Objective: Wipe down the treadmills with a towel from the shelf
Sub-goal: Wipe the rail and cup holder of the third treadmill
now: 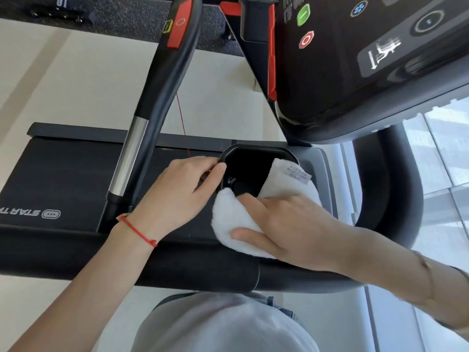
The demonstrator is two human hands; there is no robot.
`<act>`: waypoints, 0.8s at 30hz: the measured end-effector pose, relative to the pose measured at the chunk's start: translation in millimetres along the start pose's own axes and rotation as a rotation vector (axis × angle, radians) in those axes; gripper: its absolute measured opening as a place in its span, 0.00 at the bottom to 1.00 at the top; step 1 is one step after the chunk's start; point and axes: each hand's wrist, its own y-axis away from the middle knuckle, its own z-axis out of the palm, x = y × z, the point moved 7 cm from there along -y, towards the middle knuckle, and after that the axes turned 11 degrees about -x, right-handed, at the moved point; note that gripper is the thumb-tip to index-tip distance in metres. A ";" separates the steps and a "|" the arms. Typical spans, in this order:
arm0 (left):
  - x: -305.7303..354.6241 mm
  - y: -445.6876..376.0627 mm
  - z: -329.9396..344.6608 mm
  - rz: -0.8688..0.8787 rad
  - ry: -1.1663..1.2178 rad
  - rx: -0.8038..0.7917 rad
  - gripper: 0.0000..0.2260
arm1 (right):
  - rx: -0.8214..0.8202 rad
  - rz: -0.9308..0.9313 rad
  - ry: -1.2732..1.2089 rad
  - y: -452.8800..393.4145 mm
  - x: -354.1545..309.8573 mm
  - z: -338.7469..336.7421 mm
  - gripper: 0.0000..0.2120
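A white towel (pixel 228 219) lies across the near right rim of the treadmill's black cup holder (pixel 250 158), part of it hanging into the recess. My right hand (pixel 286 227) presses on the towel with spread fingers, thumb along its near edge. My left hand (pixel 177 191), a red string at its wrist, holds the cup holder's left rim, thumb at the edge. The treadmill console (pixel 355 62) with green and red buttons rises at the upper right.
A black handrail with a silver section (pixel 132 153) and a red pad (pixel 180 22) runs up the left. The treadmill belt deck (pixel 58 179) lies to the left. A thin red safety cord (pixel 183 125) hangs down. A curved grey bar (pixel 396 179) and windows are on the right.
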 end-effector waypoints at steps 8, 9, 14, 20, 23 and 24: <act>-4.9 2.5 0.8 0.013 0.004 -0.008 0.17 | 0.002 -0.091 0.132 20.4 12.6 1.3 0.25; -5.1 3.6 0.2 0.014 0.008 -0.008 0.17 | 0.010 -0.117 0.160 20.7 16.5 -0.2 0.24; -4.7 4.6 -2.3 -0.008 -0.032 -0.021 0.19 | 0.023 -0.167 0.290 10.8 43.9 -12.2 0.30; -0.3 5.3 -2.4 -0.007 -0.067 -0.050 0.19 | -0.054 -0.156 0.168 11.5 45.1 -7.1 0.27; 0.2 5.7 -3.3 -0.007 -0.080 -0.057 0.20 | -0.073 -0.173 0.057 26.6 39.3 -5.1 0.25; 0.5 5.8 -3.4 -0.007 -0.084 -0.057 0.19 | -0.079 -0.166 0.051 29.6 39.2 -6.0 0.25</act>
